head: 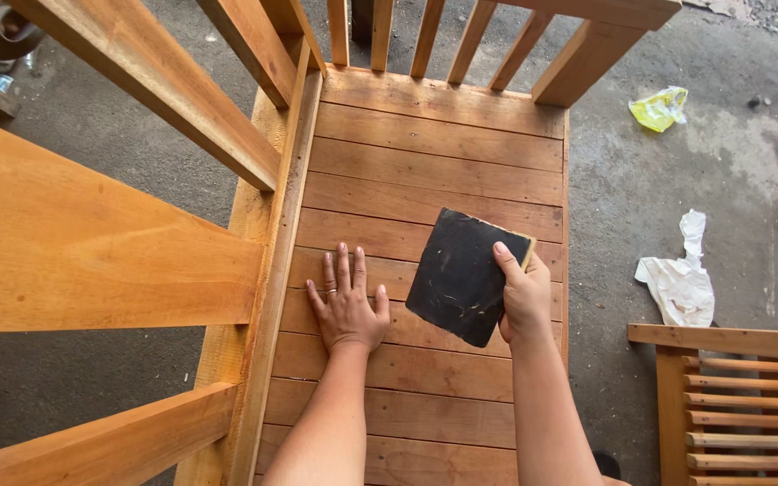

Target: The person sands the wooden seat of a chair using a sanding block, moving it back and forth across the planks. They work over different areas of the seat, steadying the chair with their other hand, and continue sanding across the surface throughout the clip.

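A wooden chair seat (pixel 434 153) of horizontal slats lies below me. My left hand (pixel 347 304) rests flat on the slats, fingers spread, a ring on one finger. To its right, my right hand (pixel 522 292) grips the edge of a black square sanding sheet (pixel 461 274), held tilted above the seat with its dark face toward me. The sheet's lower corner hangs over the slats between my two hands.
Thick wooden armrest rails (pixel 92 243) run along the left. Back spindles (pixel 425 36) stand at the far end. Another slatted wooden piece (pixel 740 405) sits at lower right. On the concrete floor lie a white crumpled bag (pixel 682 283) and a yellow wrapper (pixel 659 108).
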`<state>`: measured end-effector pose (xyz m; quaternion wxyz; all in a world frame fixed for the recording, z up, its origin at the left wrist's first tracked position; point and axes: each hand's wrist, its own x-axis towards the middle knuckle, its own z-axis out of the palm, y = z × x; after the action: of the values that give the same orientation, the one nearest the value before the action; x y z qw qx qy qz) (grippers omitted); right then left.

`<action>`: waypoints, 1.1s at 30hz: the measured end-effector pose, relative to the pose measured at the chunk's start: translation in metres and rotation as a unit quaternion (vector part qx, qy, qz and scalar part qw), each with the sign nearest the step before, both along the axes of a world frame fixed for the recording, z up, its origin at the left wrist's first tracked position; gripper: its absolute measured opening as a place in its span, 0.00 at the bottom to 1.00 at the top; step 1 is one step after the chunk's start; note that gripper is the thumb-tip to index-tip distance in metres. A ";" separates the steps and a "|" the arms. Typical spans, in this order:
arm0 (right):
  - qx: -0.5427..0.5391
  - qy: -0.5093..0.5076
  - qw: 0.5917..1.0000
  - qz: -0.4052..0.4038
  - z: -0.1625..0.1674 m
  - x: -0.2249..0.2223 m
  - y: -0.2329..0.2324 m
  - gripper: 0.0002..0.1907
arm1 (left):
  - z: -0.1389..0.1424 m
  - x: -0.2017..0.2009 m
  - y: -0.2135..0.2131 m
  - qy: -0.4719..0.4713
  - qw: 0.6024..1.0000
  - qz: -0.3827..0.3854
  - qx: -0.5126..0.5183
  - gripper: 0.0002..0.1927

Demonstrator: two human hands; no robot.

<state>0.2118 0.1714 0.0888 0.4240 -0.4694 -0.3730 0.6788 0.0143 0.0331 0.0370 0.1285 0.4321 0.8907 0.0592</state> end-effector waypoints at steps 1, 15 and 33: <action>0.003 0.005 1.000 -0.008 -0.006 0.001 0.000 0.15 | 0.000 0.000 0.000 -0.002 1.000 0.002 -0.005 0.42; -0.185 0.100 0.953 -0.216 -0.044 -0.026 -0.063 0.46 | -0.011 0.001 -0.005 0.034 0.995 -0.049 0.080 0.43; 0.428 -0.593 0.531 0.428 0.021 -0.102 -0.052 0.41 | -0.014 0.000 -0.003 -0.067 0.997 -0.015 0.037 0.49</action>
<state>0.1100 0.1196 0.1102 -0.0859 -0.3108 -0.9409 0.1033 0.0146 0.0300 0.0228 0.1726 0.4452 0.8706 0.1186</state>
